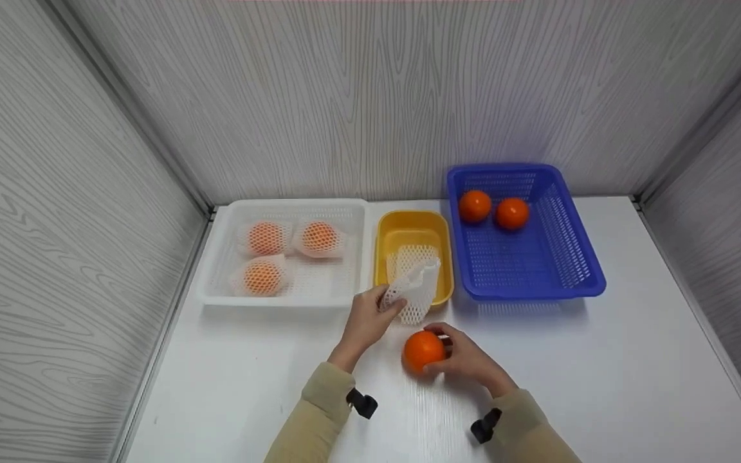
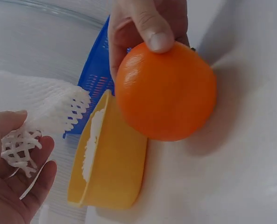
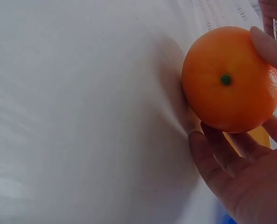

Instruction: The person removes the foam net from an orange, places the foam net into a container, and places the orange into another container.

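Observation:
My left hand (image 1: 370, 316) pinches a white foam net sleeve (image 1: 417, 289) between thumb and fingers, close over the near end of the yellow tub (image 1: 413, 220). In the left wrist view the mesh sleeve (image 2: 45, 100) spreads out from the fingers. My right hand (image 1: 464, 357) grips an orange (image 1: 424, 352) from its right side, thumb and fingers curled round it, just in front of the tub. The green stem end of this orange (image 3: 227, 79) faces the right wrist camera. More white net sleeves (image 1: 402, 254) lie inside the tub.
A white basket (image 1: 283, 300) at the left holds three net-wrapped oranges (image 1: 262, 278). The blue basket (image 1: 557, 257) at the right holds two bare oranges (image 1: 512, 213). Panel walls (image 1: 319, 96) enclose the white table (image 1: 229, 386) at the back and both sides.

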{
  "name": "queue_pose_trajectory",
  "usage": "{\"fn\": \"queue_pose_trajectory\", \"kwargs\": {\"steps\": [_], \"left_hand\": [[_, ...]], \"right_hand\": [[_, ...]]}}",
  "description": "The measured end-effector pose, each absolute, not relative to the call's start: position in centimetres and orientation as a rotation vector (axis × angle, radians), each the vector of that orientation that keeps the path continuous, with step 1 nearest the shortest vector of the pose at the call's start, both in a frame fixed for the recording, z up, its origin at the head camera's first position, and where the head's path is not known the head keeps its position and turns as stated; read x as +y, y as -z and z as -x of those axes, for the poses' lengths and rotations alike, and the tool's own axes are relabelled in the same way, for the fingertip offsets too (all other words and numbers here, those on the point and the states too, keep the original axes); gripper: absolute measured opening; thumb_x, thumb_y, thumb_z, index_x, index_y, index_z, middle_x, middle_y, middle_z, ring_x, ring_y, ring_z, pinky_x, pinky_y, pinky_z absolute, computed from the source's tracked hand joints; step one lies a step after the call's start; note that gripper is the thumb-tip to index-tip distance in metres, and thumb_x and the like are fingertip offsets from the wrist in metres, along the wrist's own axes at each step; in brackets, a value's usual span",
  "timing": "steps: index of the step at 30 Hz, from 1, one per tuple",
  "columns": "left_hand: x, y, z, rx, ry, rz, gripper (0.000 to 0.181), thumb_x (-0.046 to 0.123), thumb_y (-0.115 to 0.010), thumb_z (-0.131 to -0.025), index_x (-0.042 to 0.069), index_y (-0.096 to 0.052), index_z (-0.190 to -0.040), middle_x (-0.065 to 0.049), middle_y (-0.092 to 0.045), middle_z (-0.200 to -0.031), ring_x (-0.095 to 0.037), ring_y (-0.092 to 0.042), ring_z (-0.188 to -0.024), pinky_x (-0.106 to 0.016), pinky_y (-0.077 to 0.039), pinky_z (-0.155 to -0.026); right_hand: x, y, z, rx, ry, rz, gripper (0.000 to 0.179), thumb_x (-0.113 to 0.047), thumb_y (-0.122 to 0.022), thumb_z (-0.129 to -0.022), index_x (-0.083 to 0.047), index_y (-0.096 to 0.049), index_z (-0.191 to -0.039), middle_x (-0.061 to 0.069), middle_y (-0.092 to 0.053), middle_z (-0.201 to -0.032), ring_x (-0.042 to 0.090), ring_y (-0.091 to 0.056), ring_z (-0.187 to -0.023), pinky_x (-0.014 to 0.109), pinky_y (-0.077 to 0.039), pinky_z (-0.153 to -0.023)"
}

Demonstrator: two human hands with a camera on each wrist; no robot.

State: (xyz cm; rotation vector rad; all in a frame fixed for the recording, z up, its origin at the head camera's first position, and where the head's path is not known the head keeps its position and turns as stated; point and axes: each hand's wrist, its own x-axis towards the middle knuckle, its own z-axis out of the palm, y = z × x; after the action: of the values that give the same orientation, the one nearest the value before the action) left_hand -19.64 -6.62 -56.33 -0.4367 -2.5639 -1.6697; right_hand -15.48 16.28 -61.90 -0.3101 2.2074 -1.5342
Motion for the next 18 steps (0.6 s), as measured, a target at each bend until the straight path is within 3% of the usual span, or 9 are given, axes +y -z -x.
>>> {"fn": "queue_pose_trajectory", "kwargs": {"steps": [6,11,18], "left_hand": [[-5.9,55.5,21.6,-2.532,1.567,0.376,0.016,0.018,-0.069,-0.093,0.002,-0.068,-0.089,-0.004,-0.064,-0.086,-0.014,-0.056,-0.076,-0.028,-0.051,-0.065],[-4.8,55.2,22.6,-2.560,1.506,0.278,0.037,0.023,-0.063,-0.097,0.007,-0.052,-0.066,0.000,-0.047,-0.070,-0.014,-0.042,-0.065,-0.028,-0.037,-0.057],[-3.3,55.3,23.9,-2.676,1.415,0.130,0.049,0.028,-0.058,-0.099,0.015,-0.038,-0.056,0.006,-0.030,-0.057,-0.011,-0.031,-0.053,-0.026,-0.026,-0.049]], "right_hand": [[16.5,60.9,15.2,2.193,1.534,0.285,0.072,-0.013,-0.086,-0.074,-0.006,-0.050,-0.136,0.012,-0.054,-0.132,0.033,-0.054,-0.114,0.056,-0.041,-0.099],[16.5,59.9,14.9,2.185,1.537,0.294,0.070,-0.012,-0.085,-0.075,-0.004,-0.050,-0.135,0.015,-0.054,-0.132,0.035,-0.054,-0.114,0.057,-0.041,-0.099],[17.0,62.0,15.4,2.172,1.568,0.314,0.073,-0.018,-0.087,-0.072,-0.007,-0.051,-0.135,0.011,-0.055,-0.130,0.031,-0.056,-0.112,0.052,-0.045,-0.098]]}}
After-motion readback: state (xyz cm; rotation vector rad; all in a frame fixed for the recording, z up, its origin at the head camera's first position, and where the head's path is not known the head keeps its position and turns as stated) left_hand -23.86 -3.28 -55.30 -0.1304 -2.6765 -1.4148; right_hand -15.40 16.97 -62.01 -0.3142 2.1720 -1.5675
